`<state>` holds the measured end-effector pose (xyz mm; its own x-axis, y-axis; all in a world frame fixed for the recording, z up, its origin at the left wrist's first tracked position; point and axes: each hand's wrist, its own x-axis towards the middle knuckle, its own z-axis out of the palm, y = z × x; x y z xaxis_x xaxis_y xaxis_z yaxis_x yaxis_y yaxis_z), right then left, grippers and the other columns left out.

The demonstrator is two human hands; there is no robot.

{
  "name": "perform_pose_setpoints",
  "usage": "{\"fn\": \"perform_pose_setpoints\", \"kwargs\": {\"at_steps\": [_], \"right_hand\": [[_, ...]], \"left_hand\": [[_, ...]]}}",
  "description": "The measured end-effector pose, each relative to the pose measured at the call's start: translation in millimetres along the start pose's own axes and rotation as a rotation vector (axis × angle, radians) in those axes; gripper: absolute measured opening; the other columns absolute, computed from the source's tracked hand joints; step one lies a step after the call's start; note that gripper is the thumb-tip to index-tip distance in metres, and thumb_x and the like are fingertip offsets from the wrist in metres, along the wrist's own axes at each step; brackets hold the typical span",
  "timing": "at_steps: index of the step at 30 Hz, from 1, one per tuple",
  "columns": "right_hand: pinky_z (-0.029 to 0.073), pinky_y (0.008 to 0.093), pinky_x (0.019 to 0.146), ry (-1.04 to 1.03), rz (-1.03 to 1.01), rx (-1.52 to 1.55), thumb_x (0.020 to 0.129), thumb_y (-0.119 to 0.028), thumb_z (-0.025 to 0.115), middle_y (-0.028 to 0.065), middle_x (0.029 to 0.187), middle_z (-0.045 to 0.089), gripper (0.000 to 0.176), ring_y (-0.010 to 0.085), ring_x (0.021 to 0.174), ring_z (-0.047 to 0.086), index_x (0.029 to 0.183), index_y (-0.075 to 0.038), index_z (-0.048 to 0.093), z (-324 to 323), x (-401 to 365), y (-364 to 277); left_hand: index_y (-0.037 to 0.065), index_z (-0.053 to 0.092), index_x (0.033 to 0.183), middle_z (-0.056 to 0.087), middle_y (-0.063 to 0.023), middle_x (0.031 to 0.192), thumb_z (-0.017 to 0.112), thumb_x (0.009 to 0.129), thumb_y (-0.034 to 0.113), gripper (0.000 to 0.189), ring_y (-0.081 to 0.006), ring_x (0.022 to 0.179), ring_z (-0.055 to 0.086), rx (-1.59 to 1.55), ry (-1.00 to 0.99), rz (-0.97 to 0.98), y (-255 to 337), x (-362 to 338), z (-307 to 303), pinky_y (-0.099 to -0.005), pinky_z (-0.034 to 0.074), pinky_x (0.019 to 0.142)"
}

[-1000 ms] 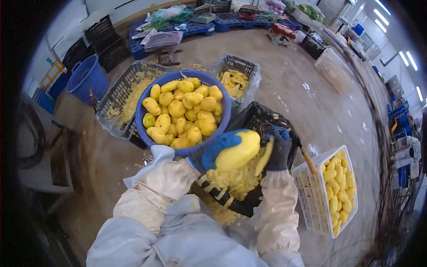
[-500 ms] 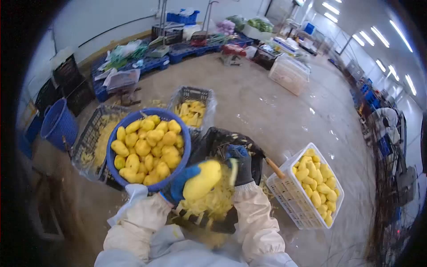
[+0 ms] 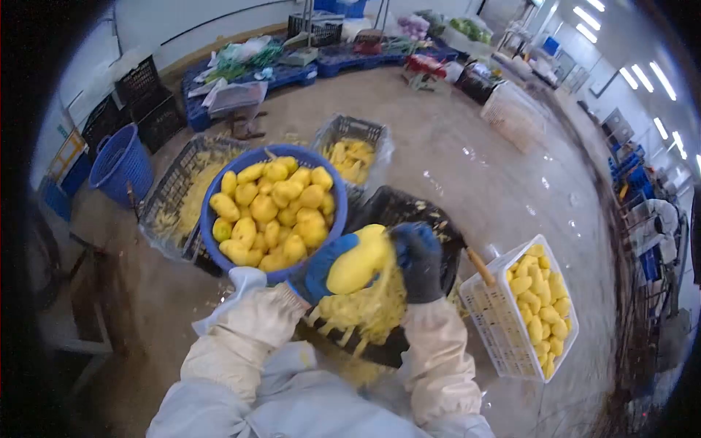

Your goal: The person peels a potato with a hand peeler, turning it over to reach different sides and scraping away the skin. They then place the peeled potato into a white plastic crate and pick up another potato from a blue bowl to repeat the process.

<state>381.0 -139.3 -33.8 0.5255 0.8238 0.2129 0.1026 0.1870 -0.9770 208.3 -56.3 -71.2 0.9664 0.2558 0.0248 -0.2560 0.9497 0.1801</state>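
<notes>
- Pale sleeves run forward from the wearer's body to 2 gloved hands, which meet above a dark, liner-draped container.
- The left hand, in a blue glove, cups a large yellow potato from its left side and below, fingers spread to the width of the potato, which is held tilted over the container.
- The right hand, in a dark blue and gray glove, is bent inward at the potato's right end; blur hides its fingertips, and whether it grips a tool or touches the potato cannot be told.
- Beneath the potato, yellow peelings lie heaped in the container, some in long strips at its near edge.
- To the right, a wooden handle slants between the container and a tilted white crate filled with smooth yellow potatoes.
- Just beyond the left hand, a round blue basin brims with potatoes in duller skins, 1 of them greenish.
- Behind the basin, 2 plastic-lined black crates hold yellow pieces and scraps, 1 on either side.
- Farther left, a blue basket stands on the wet floor.
- Along the far wall, blue pallets carry bags, netting and a dark crate.
</notes>
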Motion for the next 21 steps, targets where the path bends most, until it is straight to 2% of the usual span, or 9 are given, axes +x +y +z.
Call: {"fn": "perform_pose_setpoints", "kwargs": {"at_steps": [1, 2, 7, 10, 13, 15, 18, 20, 21], "right_hand": [[0.037, 0.02, 0.052, 0.088, 0.093, 0.284, 0.088, -0.015, 0.064, -0.0029, 0.07, 0.056, 0.012, 0.0049, 0.057, 0.047, 0.079, -0.006, 0.064, -8, 9, 13], [0.036, 0.0187, 0.052, 0.13, 0.068, 0.042, 0.089, -0.014, 0.062, -0.0041, 0.068, 0.054, 0.013, 0.0044, 0.056, 0.046, 0.079, -0.006, 0.063, -14, 12, 20], [0.036, 0.0189, 0.052, 0.066, 0.176, 0.446, 0.09, -0.016, 0.06, -0.0048, 0.066, 0.051, 0.012, 0.0043, 0.055, 0.043, 0.083, -0.007, 0.063, -9, 5, -21], [0.036, 0.019, 0.052, -0.088, 0.357, 0.28, 0.09, -0.016, 0.059, -0.0041, 0.069, 0.051, 0.013, 0.0043, 0.057, 0.044, 0.083, -0.006, 0.063, -6, 0, -19], [0.039, 0.0203, 0.052, 0.118, -0.457, -0.33, 0.089, -0.015, 0.059, -0.0022, 0.072, 0.053, 0.012, 0.006, 0.057, 0.047, 0.084, -0.004, 0.063, -38, 21, 31], [0.04, 0.0208, 0.051, 0.151, -0.189, 0.114, 0.088, -0.013, 0.059, -0.002, 0.073, 0.054, 0.01, 0.0065, 0.057, 0.049, 0.085, -0.004, 0.063, -19, 8, 3], [0.043, 0.0214, 0.051, 0.064, -0.221, -0.242, 0.086, -0.004, 0.058, -0.0011, 0.078, 0.056, 0.007, 0.007, 0.06, 0.053, 0.09, -0.003, 0.064, -8, 0, -12], [0.041, 0.0212, 0.049, -0.017, 0.26, 0.183, 0.086, -0.003, 0.057, 0.0, 0.08, 0.059, 0.009, 0.007, 0.061, 0.054, 0.091, -0.003, 0.064, -18, 8, -1], [0.04, 0.0214, 0.048, 0.063, -0.37, -0.503, 0.086, -0.01, 0.059, 0.0007, 0.079, 0.06, 0.009, 0.0073, 0.061, 0.054, 0.089, -0.004, 0.065, -33, 15, 24]], "left_hand": [[0.001, 0.042, 0.136, 0.057, -0.0169, 0.124, 0.053, 0.094, 0.031, 0.053, -0.0288, 0.105, 0.061, 0.285, 0.128, -0.019, -2, -6, 14, -0.043, 0.05, 0.09], [0.002, 0.041, 0.137, 0.06, -0.0163, 0.12, 0.054, 0.093, 0.034, 0.055, -0.0289, 0.103, 0.062, 0.343, 0.113, 0.022, -10, -4, 34, -0.0416, 0.052, 0.088], [0.005, 0.042, 0.136, 0.06, -0.0151, 0.116, 0.058, 0.089, 0.039, 0.06, -0.0263, 0.098, 0.062, 0.339, 0.152, -0.006, 8, -5, 18, -0.0363, 0.052, 0.085], [0.004, 0.042, 0.136, 0.06, -0.0151, 0.114, 0.058, 0.089, 0.042, 0.063, -0.0254, 0.094, 0.062, 0.412, 0.056, 0.012, -1, -10, 30, -0.0347, 0.052, 0.082], [0.005, 0.041, 0.137, 0.06, -0.0148, 0.113, 0.058, 0.088, 0.043, 0.064, -0.0244, 0.092, 0.062, 0.451, 0.023, -0.011, -4, -13, 36, -0.0338, 0.052, 0.08], [0.005, 0.04, 0.137, 0.06, -0.0147, 0.114, 0.058, 0.088, 0.043, 0.064, -0.0245, 0.092, 0.062, 0.436, -0.008, 0.006, 2, -10, 34, -0.034, 0.052, 0.08], [0.006, 0.039, 0.138, 0.058, -0.0154, 0.117, 0.058, 0.088, 0.041, 0.064, -0.0265, 0.095, 0.062, 0.366, 0.195, 0.039, 6, -9, 26, -0.0365, 0.052, 0.081], [0.003, 0.04, 0.137, 0.059, -0.0126, 0.116, 0.057, 0.09, 0.036, 0.06, -0.0208, 0.099, 0.06, 0.42, 0.081, 0.047, -1, -9, 32, -0.035, 0.051, 0.084], [0.003, 0.043, 0.135, 0.059, -0.0136, 0.117, 0.055, 0.091, 0.036, 0.056, -0.0227, 0.099, 0.061, 0.425, 0.0, 0.015, 0, -9, 28, -0.0361, 0.051, 0.084]]}}
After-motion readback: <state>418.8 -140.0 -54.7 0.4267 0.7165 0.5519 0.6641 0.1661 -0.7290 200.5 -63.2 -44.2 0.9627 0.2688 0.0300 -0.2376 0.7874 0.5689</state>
